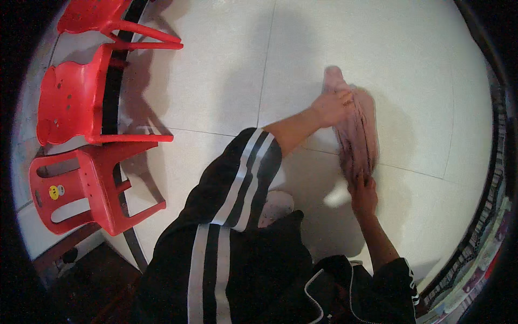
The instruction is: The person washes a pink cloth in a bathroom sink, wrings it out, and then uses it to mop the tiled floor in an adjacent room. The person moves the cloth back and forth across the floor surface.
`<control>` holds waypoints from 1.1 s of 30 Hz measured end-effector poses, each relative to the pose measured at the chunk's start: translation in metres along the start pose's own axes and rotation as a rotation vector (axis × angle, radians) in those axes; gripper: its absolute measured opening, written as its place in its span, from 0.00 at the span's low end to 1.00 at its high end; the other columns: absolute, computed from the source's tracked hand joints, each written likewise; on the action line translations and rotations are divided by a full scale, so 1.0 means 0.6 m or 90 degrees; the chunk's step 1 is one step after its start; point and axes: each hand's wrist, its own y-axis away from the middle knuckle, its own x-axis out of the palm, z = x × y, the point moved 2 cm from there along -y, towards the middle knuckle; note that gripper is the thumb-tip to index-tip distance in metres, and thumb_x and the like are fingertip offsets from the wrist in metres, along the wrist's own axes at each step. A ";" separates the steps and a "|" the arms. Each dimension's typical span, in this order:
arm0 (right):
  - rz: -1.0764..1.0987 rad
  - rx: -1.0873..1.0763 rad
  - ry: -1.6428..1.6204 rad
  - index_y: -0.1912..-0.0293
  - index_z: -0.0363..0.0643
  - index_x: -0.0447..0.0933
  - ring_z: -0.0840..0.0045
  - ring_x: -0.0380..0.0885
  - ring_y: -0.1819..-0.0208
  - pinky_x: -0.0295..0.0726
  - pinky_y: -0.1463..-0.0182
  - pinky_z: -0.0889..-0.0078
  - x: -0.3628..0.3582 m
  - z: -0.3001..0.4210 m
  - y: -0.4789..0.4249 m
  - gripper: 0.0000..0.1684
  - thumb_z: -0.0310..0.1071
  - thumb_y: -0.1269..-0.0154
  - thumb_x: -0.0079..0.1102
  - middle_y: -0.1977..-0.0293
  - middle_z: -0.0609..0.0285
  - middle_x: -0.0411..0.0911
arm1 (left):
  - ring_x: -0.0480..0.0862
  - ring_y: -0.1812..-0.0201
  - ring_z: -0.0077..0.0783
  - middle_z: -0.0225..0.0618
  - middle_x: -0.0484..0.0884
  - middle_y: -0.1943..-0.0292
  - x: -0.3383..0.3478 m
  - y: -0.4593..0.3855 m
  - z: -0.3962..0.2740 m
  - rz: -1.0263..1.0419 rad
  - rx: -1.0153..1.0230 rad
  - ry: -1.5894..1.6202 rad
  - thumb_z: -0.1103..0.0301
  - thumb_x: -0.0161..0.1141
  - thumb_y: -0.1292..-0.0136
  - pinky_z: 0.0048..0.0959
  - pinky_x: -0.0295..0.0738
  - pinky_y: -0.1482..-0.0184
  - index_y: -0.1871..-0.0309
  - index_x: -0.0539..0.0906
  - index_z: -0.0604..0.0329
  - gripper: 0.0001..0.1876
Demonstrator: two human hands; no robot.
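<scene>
A dusty-pink piece of cloth (366,121) hangs bunched and folded lengthwise between my two hands, above the pale tiled floor. My left hand (334,108) grips it near its far end, where a narrow flap (333,75) sticks out beyond the fingers. At the near end my right hand (365,196) is closed on the gathered cloth. Folds hide most of the fingertips, and whether the cloth is a garment I cannot tell. Black sleeves with white stripes cover my upper arms; the left sleeve (247,174) ends near the elbow.
Red plastic chairs (71,103) stand in a row on the left, with a lower red plastic chair (95,190) nearest me. Light floor tiles (210,81) stretch ahead. Patterned fabric (481,267) borders the right edge. A pale rounded thing (277,206) shows beside my left sleeve.
</scene>
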 end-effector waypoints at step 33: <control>-0.208 -0.305 -0.097 0.58 0.48 0.75 0.61 0.67 0.46 0.64 0.39 0.55 -0.075 0.190 -0.192 0.15 0.37 0.46 0.63 0.51 0.59 0.71 | 0.79 0.57 0.47 0.43 0.75 0.54 -0.163 0.426 -0.091 0.273 -0.492 -0.048 0.55 0.58 0.40 0.45 0.76 0.62 0.46 0.71 0.61 0.24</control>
